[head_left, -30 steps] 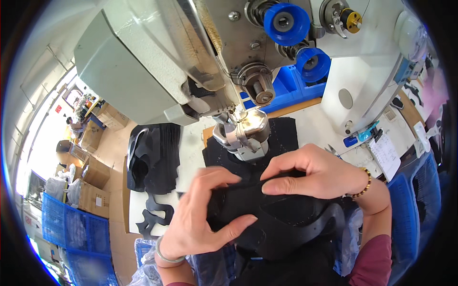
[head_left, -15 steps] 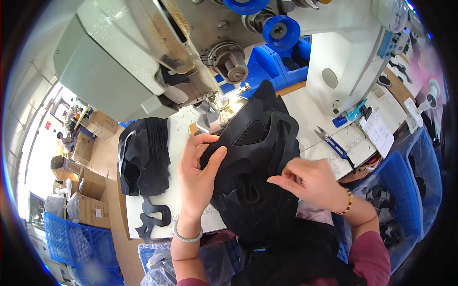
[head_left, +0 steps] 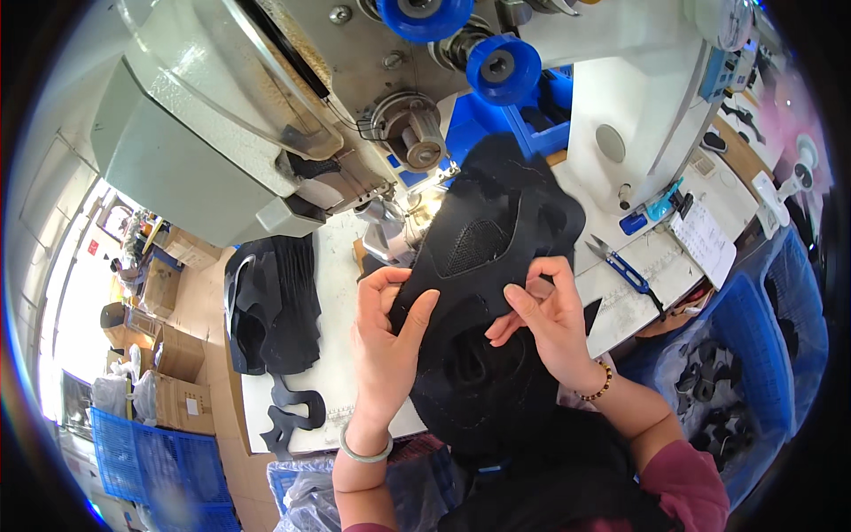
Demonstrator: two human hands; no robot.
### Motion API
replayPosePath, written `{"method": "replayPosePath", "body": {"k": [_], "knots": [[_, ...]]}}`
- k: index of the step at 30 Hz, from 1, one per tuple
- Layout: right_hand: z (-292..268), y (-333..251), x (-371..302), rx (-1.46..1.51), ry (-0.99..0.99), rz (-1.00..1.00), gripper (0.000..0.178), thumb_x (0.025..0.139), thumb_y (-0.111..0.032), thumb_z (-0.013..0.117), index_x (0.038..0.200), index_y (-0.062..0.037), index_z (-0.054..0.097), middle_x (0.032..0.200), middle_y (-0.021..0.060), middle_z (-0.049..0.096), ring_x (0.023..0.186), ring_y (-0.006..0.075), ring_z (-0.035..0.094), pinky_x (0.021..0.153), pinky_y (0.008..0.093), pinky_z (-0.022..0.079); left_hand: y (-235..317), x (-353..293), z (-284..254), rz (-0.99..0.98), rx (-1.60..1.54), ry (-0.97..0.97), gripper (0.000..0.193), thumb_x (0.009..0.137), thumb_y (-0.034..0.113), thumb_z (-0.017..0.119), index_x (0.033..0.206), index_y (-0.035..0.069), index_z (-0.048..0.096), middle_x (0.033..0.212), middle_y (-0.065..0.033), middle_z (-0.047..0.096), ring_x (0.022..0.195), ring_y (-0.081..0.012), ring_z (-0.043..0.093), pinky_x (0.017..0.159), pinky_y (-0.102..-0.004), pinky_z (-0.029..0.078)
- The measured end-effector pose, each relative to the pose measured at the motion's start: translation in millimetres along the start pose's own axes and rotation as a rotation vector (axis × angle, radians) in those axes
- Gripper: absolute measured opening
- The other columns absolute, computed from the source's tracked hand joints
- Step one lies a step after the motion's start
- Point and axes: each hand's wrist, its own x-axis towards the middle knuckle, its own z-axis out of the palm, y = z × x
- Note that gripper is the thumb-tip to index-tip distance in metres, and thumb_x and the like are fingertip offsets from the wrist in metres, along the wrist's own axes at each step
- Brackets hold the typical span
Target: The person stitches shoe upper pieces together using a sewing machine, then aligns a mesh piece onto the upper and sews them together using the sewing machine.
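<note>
A black shoe upper (head_left: 461, 293) with a mesh window lies spread in front of me, its far end reaching past the needle area of the sewing machine (head_left: 213, 142). My left hand (head_left: 388, 341) is closed on its left edge, thumb on top and fingers underneath. My right hand (head_left: 554, 328) pinches the material near its middle right, thumb and forefinger close together, the other fingers curled. The lower part of the upper rests against my black apron (head_left: 541, 483). What lies under the upper is hidden.
Left on the white table (head_left: 346, 381) are a stack of black cut pieces (head_left: 288, 306) and a loose curved piece (head_left: 292, 412). Blue thread snips (head_left: 625, 268) and a paper sheet (head_left: 702, 239) lie right. Blue crates (head_left: 753, 346) stand beside the table, cartons (head_left: 177, 399) farther left.
My right hand has moved up and left, from beside the upper's lower part to its middle. The upper has shifted and bent slightly, its mesh window turned more toward me.
</note>
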Motion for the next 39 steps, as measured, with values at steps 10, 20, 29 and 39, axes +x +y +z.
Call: {"method": "replayPosePath", "body": {"k": [10,20,29,39], "knots": [[-8,-17,21,-0.054,-0.042,0.093,0.021,0.091,-0.008,0.055,0.098,-0.0051,0.036,0.080,0.0068,0.049,0.052,0.0151,0.059,0.038,0.0214,0.045,-2,4,5,-0.001,0.141,0.083,0.024,0.085,0.013,0.066,0.095,0.005,0.046,0.069,0.0042,0.050,0.053,0.0007,0.031,0.046,-0.0163,0.023],[-15,-17,21,-0.078,-0.075,0.032,0.022,0.090,-0.007,0.055,0.096,-0.0042,0.035,0.082,0.0074,0.048,0.053,0.0154,0.060,0.039,0.0213,0.044,-7,4,6,0.005,0.092,0.058,0.023,0.087,0.014,0.064,0.095,0.006,0.044,0.066,0.0049,0.043,0.051,-0.0007,0.022,0.045,-0.0178,0.018],[-15,-16,18,-0.096,-0.091,-0.027,0.020,0.089,-0.003,0.055,0.095,-0.0037,0.036,0.085,0.0076,0.047,0.056,0.0140,0.060,0.039,0.0203,0.044,-18,4,6,-0.007,-0.075,0.029,0.022,0.087,0.011,0.062,0.096,0.007,0.042,0.071,0.0037,0.048,0.051,0.0008,0.022,0.045,-0.0165,0.017],[-7,-11,10,-0.168,-0.024,-0.159,0.030,0.088,0.000,0.056,0.104,-0.0029,0.032,0.088,0.0082,0.047,0.055,0.0076,0.055,0.044,0.0180,0.042,-21,3,8,0.006,-0.079,0.069,0.021,0.086,0.007,0.063,0.095,0.008,0.043,0.072,0.0052,0.046,0.049,0.0032,0.023,0.044,-0.0158,0.015]]}}
